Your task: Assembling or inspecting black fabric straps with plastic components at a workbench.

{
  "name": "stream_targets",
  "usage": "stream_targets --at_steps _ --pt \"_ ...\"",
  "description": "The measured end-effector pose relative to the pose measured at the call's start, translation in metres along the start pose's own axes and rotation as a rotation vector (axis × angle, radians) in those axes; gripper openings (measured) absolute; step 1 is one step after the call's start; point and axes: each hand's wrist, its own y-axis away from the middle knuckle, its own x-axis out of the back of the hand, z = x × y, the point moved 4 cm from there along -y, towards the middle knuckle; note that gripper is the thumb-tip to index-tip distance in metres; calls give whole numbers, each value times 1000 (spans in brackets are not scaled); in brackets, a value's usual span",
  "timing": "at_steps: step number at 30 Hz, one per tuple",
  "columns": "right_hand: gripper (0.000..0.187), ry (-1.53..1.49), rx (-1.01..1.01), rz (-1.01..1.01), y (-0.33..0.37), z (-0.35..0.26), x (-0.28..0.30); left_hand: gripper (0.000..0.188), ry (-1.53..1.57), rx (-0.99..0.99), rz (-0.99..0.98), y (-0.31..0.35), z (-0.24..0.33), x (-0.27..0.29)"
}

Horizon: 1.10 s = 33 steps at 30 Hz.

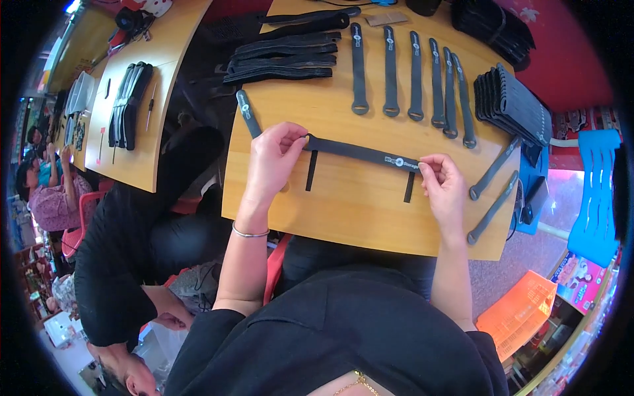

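A dark grey hook-and-loop strap (356, 152) with white print near its right end is stretched between my hands, just above the wooden table. Its left end is pinched by my left hand (274, 155), thumb against fingers. At the printed end, my right hand (441, 178) holds it the same way. Below the strap, two short black strips (309, 173) (409, 188) stand out on the tabletop, one toward each end. Another loose strap (247, 112) lies partly behind my left hand. Right of my right hand are two more straps, the nearer strap (492, 210) and the farther strap (495, 168).
Several straps with looped ends (389, 72) lie in a row across the far table (356, 218). Black strap bundles (287, 58) sit far left, and stacked dark straps (512, 105) far right. A person in black (122, 264) is close on my left, beside another table (142, 155).
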Motion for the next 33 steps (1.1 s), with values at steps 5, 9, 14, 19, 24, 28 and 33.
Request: stream_targets --at_steps 5,9,14,19,24,28,33 --pt "7 38 -5 26 -1 1 0 9 -31 -44 20 1 4 -2" --pt "6 44 20 41 -1 2 -1 9 -60 -57 27 2 5 -3" --pt "5 43 11 59 -1 2 -1 9 -83 -81 34 2 5 -6" --pt "5 45 4 58 -2 4 -2 9 -180 -128 29 4 7 -7" --pt "5 66 14 68 -2 4 -1 12 -201 -180 38 5 10 -8" --pt "6 70 36 76 -2 4 -2 15 -212 -188 43 6 9 -10" --pt "6 105 28 90 -1 4 -2 16 -219 -185 34 6 10 -10"
